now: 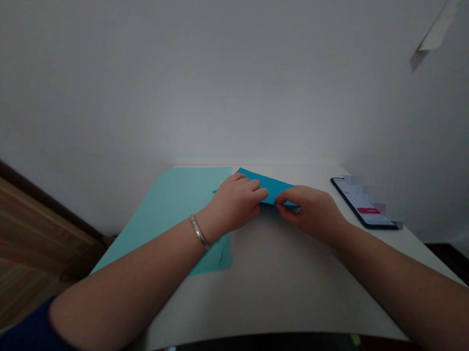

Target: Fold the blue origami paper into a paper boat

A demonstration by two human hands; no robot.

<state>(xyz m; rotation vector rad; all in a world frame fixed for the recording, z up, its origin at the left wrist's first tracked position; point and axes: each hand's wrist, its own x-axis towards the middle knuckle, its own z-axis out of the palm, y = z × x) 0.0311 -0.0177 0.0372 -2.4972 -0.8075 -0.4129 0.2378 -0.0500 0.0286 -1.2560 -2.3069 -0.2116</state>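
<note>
A folded piece of bright blue paper lies on the white table toward its far side. My left hand, with a silver bracelet on the wrist, rests on the left part of the blue paper with fingers curled and pressed down. My right hand pinches the paper's near right edge between thumb and fingers. Both hands cover much of the paper. A stack of pale turquoise sheets lies under my left forearm.
A smartphone with a lit screen lies at the table's far right corner. A white wall stands just behind the table. Wooden flooring shows at the left. A dark object sits at the table's near edge.
</note>
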